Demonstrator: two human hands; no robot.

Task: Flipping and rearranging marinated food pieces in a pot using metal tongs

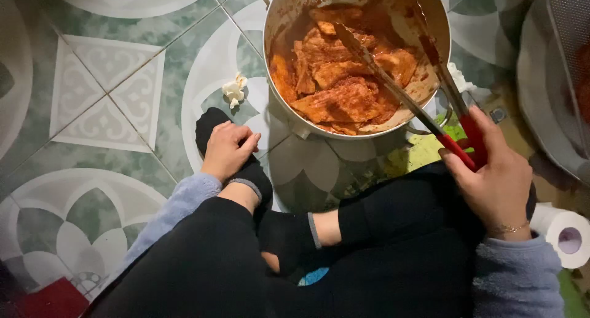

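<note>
The right hand [495,176] gripped red-handled tongs [399,78] reaching into the pot [279,23] of sauced meat [341,81]; the left hand [227,149] rested loosely on a socked foot [212,124] (crumpled tissue [234,89] lay nearby, paper roll [565,235] right).

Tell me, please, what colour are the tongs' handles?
Red, seen in the head view, where the right hand grips the tongs.

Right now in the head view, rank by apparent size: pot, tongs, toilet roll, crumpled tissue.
1. Metal pot
2. Red-handled tongs
3. Toilet roll, partly cut off at the frame edge, so unsure
4. Crumpled tissue
</note>
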